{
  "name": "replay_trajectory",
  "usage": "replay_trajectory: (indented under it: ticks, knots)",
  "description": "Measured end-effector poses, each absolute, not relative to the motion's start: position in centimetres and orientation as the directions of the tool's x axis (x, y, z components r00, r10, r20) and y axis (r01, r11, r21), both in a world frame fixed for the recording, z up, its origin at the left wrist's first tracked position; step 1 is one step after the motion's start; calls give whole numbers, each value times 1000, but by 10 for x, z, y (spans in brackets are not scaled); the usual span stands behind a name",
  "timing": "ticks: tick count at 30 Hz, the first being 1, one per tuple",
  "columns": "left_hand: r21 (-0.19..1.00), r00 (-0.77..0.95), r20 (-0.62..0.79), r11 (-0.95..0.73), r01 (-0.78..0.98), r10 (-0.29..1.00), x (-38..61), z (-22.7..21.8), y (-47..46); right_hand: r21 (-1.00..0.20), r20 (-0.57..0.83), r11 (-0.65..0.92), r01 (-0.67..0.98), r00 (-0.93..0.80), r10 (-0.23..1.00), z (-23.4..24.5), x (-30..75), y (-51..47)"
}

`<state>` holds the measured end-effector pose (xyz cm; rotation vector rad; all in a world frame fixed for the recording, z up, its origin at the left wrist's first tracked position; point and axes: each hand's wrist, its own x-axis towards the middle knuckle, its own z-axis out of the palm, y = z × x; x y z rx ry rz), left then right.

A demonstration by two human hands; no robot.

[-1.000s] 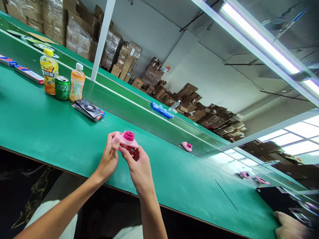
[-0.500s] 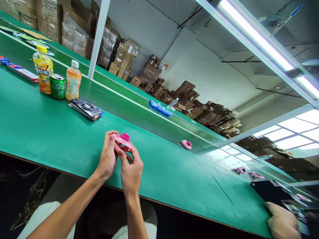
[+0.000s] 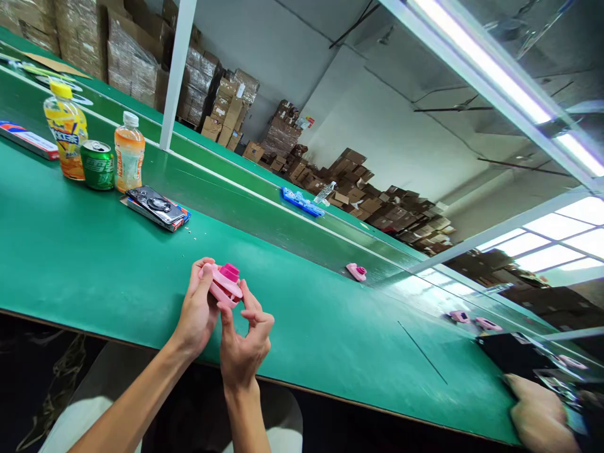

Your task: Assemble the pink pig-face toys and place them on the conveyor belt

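Note:
A pink toy camera shell (image 3: 223, 284) with a magenta lens ring is held just above the near part of the green table (image 3: 94, 264). My left hand (image 3: 198, 311) grips its left end, fingers wrapped round it. My right hand (image 3: 243, 343) is just below and right of it, fingers curled, fingertips touching its underside. Another pink camera shell (image 3: 357, 272) lies farther off on the conveyor belt.
Two drink bottles (image 3: 66, 129) (image 3: 129, 151) and a green can (image 3: 97, 165) stand at the left, with a phone on a flat pack (image 3: 155, 206) beside them. A blue part (image 3: 302, 202) lies farther back. Another person's hand (image 3: 542, 418) shows at the bottom right. Stacked cartons fill the background.
The pink shell has tilted and come slightly lower and left. My right hand has slid off its side to beneath it, fingers loosened. The view has shifted a little.

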<state>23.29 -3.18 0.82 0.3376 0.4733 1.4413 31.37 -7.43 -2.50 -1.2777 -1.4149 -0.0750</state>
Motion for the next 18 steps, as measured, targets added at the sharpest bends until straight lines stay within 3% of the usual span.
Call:
replay_trajectory:
  ticks: [5, 8, 11, 13, 15, 16, 18]
  knots:
    - [492, 87, -75, 112, -863, 993, 228, 3, -27, -869, 432, 287, 402, 337, 836, -5, 312, -72]
    - [533, 98, -49, 109, -839, 994, 227, -3, -29, -940, 269, 177, 293, 311, 912, 13, 308, -76]
    - [684, 117, -20, 99, -723, 993, 215, -12, -42, -964, 163, 105, 244, 232, 959, 25, 308, -84]
    - [847, 127, 55, 21, -531, 990, 194, -23, -51, -962, 136, 91, 256, 166, 977, 26, 320, -82]
    - [959, 75, 197, -176, -220, 978, 163, -36, -54, -924, 177, 115, 364, 141, 974, 23, 346, -67]
    - [961, 43, 277, -276, -30, 960, 145, -43, -54, -880, 215, 124, 459, 152, 965, 20, 363, -53]
    - [855, -17, 436, -408, 320, 900, 110, -56, -47, -745, 307, 98, 660, 209, 928, 14, 402, -11]
